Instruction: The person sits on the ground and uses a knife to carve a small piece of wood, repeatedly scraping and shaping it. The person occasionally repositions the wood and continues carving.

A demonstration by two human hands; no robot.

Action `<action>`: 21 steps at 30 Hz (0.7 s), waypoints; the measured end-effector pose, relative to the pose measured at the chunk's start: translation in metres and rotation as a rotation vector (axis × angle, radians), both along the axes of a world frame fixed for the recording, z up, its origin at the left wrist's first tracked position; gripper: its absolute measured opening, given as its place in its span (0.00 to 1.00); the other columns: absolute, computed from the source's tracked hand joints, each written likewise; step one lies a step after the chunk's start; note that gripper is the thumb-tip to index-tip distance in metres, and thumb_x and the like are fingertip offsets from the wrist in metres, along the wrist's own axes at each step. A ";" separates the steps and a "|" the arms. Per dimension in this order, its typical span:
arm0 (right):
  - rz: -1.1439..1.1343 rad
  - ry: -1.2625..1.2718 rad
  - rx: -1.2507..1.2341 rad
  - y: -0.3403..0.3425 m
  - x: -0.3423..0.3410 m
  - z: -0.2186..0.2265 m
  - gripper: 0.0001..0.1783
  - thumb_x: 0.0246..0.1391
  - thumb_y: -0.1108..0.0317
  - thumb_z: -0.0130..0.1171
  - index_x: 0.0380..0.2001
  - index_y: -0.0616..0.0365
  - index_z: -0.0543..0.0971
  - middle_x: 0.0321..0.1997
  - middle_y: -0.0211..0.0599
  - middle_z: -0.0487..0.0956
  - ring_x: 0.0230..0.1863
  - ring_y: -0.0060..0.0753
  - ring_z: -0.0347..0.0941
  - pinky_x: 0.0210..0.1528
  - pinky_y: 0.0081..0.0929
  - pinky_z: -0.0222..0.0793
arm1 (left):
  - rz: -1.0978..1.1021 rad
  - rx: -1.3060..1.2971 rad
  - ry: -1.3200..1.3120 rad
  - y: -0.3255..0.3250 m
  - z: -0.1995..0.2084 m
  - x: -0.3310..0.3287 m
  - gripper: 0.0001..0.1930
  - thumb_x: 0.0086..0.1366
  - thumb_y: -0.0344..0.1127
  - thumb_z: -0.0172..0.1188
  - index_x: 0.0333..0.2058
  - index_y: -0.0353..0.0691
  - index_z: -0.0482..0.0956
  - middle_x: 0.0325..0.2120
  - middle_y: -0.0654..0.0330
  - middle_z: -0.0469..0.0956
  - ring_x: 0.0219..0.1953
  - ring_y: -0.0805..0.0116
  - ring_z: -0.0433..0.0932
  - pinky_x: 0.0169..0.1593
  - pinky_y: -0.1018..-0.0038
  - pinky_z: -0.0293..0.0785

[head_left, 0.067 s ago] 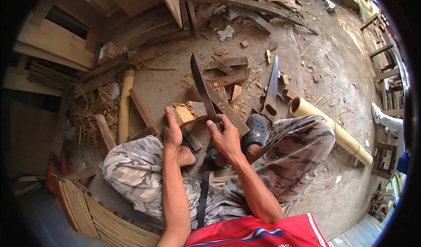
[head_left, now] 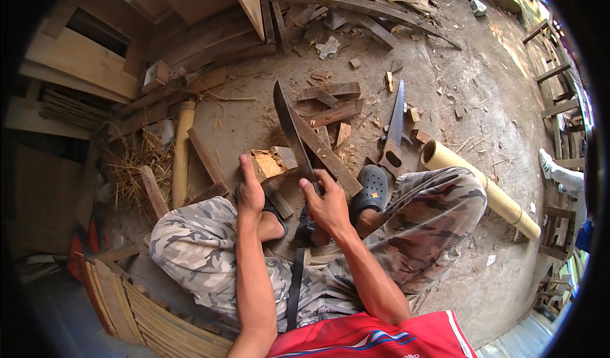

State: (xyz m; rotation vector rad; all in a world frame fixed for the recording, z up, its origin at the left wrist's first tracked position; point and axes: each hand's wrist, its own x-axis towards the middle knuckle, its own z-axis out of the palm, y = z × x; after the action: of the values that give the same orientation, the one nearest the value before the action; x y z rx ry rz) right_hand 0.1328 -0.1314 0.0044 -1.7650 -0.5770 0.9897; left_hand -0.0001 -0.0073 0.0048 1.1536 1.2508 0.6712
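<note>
My right hand (head_left: 326, 202) is closed round the handle of a machete (head_left: 291, 129). Its long dark blade points up and away, leaning slightly left. At the left, my left hand (head_left: 250, 196) grips the side of a wood block (head_left: 269, 162), thumb up; the other fingers are mostly hidden behind it. A rough, pale orange chopped face shows on the block. The blade stands just right of the block. Beyond my right hand, a brown plank (head_left: 327, 158) lies slanting on the floor. A handsaw (head_left: 394, 129) with a wooden handle rests past my right shoe.
Bamboo poles lie on both sides, one right (head_left: 480, 186) and one left (head_left: 183, 155). Wood offcuts (head_left: 340, 112) are scattered ahead, with a scrap pile (head_left: 368, 15) farther off. Dry straw (head_left: 136, 161) and wooden furniture (head_left: 89, 59) stand left. Another person's shoe (head_left: 546, 164) shows far right.
The machete's tip has shifted very slightly left and down. My left hand keeps its place on the wood block.
</note>
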 end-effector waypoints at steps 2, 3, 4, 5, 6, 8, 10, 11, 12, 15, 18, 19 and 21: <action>0.059 0.050 -0.044 -0.012 -0.008 0.001 0.20 0.60 0.55 0.61 0.46 0.61 0.77 0.29 0.57 0.79 0.32 0.59 0.79 0.37 0.42 0.71 | 0.005 0.063 0.055 0.001 -0.005 -0.004 0.46 0.74 0.68 0.31 0.69 0.27 0.55 0.68 0.49 0.59 0.70 0.62 0.59 0.71 0.69 0.53; 0.089 0.057 -0.080 -0.017 -0.010 0.003 0.20 0.60 0.55 0.61 0.46 0.61 0.78 0.29 0.57 0.79 0.32 0.59 0.78 0.37 0.42 0.71 | 0.007 0.094 0.083 0.002 -0.007 -0.006 0.45 0.74 0.68 0.32 0.69 0.28 0.56 0.68 0.50 0.60 0.69 0.62 0.60 0.71 0.68 0.54; 0.114 0.063 -0.120 -0.020 -0.010 0.004 0.20 0.60 0.56 0.61 0.45 0.61 0.78 0.29 0.57 0.79 0.32 0.59 0.78 0.37 0.42 0.71 | 0.023 0.077 0.079 0.001 -0.006 -0.004 0.45 0.74 0.68 0.32 0.68 0.28 0.57 0.67 0.50 0.61 0.68 0.62 0.61 0.70 0.69 0.56; 0.156 0.050 -0.104 -0.022 -0.010 0.002 0.19 0.61 0.57 0.61 0.46 0.61 0.78 0.26 0.50 0.78 0.27 0.47 0.76 0.32 0.38 0.70 | 0.039 0.060 0.075 0.000 -0.004 -0.003 0.45 0.74 0.69 0.32 0.68 0.29 0.57 0.66 0.51 0.63 0.67 0.62 0.63 0.69 0.69 0.58; 0.197 0.037 -0.088 -0.023 -0.009 0.000 0.18 0.62 0.58 0.61 0.46 0.62 0.77 0.23 0.43 0.77 0.21 0.35 0.74 0.27 0.35 0.69 | 0.054 0.044 0.071 -0.001 -0.004 -0.001 0.45 0.74 0.69 0.33 0.68 0.29 0.58 0.66 0.51 0.64 0.66 0.62 0.65 0.69 0.69 0.59; 0.253 0.089 -0.052 -0.019 -0.002 0.005 0.18 0.62 0.58 0.61 0.45 0.62 0.78 0.23 0.43 0.77 0.21 0.36 0.74 0.26 0.35 0.69 | 0.056 0.016 0.023 0.005 -0.011 -0.008 0.45 0.73 0.70 0.34 0.67 0.31 0.60 0.63 0.53 0.67 0.63 0.63 0.68 0.66 0.69 0.64; 0.276 0.229 -0.027 -0.017 0.010 0.014 0.19 0.60 0.57 0.61 0.45 0.62 0.78 0.30 0.57 0.79 0.32 0.60 0.79 0.36 0.42 0.71 | 0.125 -0.100 0.027 0.007 -0.006 -0.008 0.44 0.70 0.73 0.36 0.65 0.36 0.64 0.59 0.55 0.72 0.58 0.65 0.73 0.60 0.69 0.71; 0.220 0.153 0.011 -0.016 0.009 0.015 0.19 0.60 0.57 0.61 0.45 0.62 0.78 0.30 0.57 0.80 0.32 0.61 0.79 0.36 0.42 0.72 | 0.089 -0.099 0.008 0.008 -0.008 -0.009 0.45 0.72 0.71 0.34 0.67 0.33 0.58 0.64 0.53 0.64 0.63 0.63 0.66 0.65 0.69 0.63; 0.164 0.076 0.050 -0.015 0.005 0.016 0.19 0.60 0.57 0.61 0.45 0.62 0.78 0.31 0.58 0.80 0.33 0.62 0.79 0.37 0.43 0.72 | 0.053 -0.098 -0.010 0.009 -0.010 -0.009 0.46 0.73 0.70 0.31 0.69 0.29 0.53 0.68 0.50 0.57 0.69 0.62 0.59 0.69 0.70 0.55; 0.146 -0.044 0.022 -0.013 -0.002 0.019 0.18 0.60 0.58 0.61 0.45 0.62 0.78 0.32 0.57 0.81 0.36 0.64 0.78 0.38 0.44 0.72 | 0.095 -0.025 0.039 0.009 -0.022 -0.018 0.45 0.71 0.72 0.33 0.66 0.35 0.59 0.62 0.54 0.65 0.62 0.63 0.67 0.63 0.69 0.64; 0.247 0.048 -0.064 -0.021 -0.005 0.006 0.17 0.60 0.58 0.61 0.43 0.61 0.79 0.30 0.55 0.81 0.33 0.59 0.79 0.36 0.43 0.71 | 0.129 -0.036 0.012 0.010 -0.020 -0.019 0.44 0.70 0.74 0.34 0.65 0.40 0.64 0.57 0.56 0.73 0.56 0.63 0.75 0.58 0.67 0.73; 0.228 0.067 -0.023 -0.020 -0.004 0.008 0.17 0.60 0.58 0.61 0.42 0.61 0.79 0.29 0.54 0.80 0.31 0.57 0.79 0.35 0.42 0.71 | 0.134 -0.062 -0.014 0.009 -0.017 -0.020 0.44 0.70 0.74 0.34 0.65 0.40 0.63 0.58 0.56 0.73 0.56 0.63 0.75 0.58 0.67 0.73; 0.190 0.107 0.058 -0.019 -0.004 0.010 0.16 0.60 0.58 0.61 0.42 0.61 0.80 0.28 0.53 0.80 0.28 0.52 0.78 0.34 0.39 0.71 | 0.118 -0.082 -0.026 0.010 -0.013 -0.018 0.43 0.70 0.74 0.32 0.65 0.40 0.63 0.58 0.55 0.73 0.56 0.62 0.76 0.59 0.66 0.73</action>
State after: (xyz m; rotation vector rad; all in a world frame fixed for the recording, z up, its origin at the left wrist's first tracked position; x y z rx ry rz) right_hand 0.1293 -0.1500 0.0147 -1.6172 -0.7082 1.1792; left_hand -0.0185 0.0029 -0.0079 1.0073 1.3199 0.7135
